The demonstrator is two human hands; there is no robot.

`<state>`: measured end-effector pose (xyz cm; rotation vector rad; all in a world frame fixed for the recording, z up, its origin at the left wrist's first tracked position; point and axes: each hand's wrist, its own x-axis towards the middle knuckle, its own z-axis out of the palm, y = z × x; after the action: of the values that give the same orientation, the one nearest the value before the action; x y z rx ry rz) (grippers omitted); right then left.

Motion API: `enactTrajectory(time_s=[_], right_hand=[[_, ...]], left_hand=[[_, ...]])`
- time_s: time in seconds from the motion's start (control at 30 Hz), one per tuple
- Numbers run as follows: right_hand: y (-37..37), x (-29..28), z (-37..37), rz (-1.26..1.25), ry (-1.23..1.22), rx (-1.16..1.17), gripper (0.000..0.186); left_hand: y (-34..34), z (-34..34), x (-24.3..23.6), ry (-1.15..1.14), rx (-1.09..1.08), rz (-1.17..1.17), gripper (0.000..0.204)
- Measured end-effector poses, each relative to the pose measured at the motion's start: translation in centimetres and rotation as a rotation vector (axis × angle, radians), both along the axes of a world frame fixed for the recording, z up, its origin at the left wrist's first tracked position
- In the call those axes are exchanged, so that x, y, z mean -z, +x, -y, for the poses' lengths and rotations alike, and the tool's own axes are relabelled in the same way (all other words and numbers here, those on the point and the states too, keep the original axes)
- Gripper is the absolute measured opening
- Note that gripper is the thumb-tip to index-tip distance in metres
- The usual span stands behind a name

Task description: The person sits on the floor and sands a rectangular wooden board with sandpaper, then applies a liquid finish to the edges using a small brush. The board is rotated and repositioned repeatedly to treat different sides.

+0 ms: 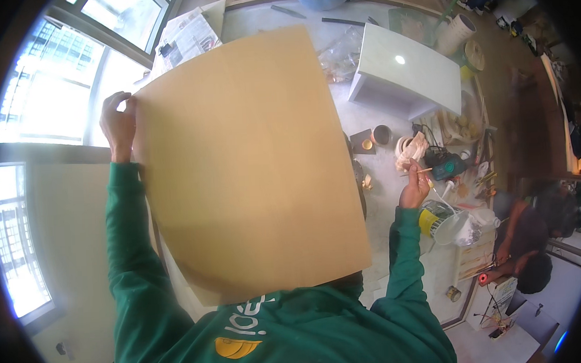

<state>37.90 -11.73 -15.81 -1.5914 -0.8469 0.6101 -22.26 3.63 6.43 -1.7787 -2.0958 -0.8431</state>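
A large flat light-brown board (251,164), like a thin wood panel, spans the middle of the view in front of my chest. My left hand (119,123) is closed on its upper left edge, fingers partly hidden at the rim. Off the board's right side, my right hand (415,190) pinches a thin light-brown stick (424,170); whether it is a pencil or a slim brush handle I cannot tell. Just past that hand lie a crumpled pale cloth (411,149) and a dark green corded power tool (448,167).
A white box-like cabinet piece (405,66) stands at the back right. A bucket with a yellow band (435,217) sits near my right forearm. An open dark can (382,135) stands beyond the board. Another person (523,246) bends at the far right. Windows (53,81) line the left.
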Motion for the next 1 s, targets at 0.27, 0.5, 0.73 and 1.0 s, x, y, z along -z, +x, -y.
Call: enactTrajectory(time_s=[0.27,0.5,0.73,1.0], right_hand=[[-0.1,5.0,-1.5,-0.35,-0.044,-0.01,0.028],[1.0,10.5,-1.9,-0.102,-0.036,0.018,0.024],[2.4,17.7,-3.7,0.275,-0.41,0.024,0.029],[1.5,22.2,-6.8,0.289,-0.588,-0.063,0.022]], left_hand=[[14.4,-3.6,0.1,-0.242,0.321,0.168,0.045],[25.2,-12.4,0.6,-0.539,0.433,0.198,0.07],[23.1,-16.3,2.0,-0.406,0.712,-0.117,0.046],[23.7,-16.2,2.8,-0.394,0.758,-0.077,0.036]])
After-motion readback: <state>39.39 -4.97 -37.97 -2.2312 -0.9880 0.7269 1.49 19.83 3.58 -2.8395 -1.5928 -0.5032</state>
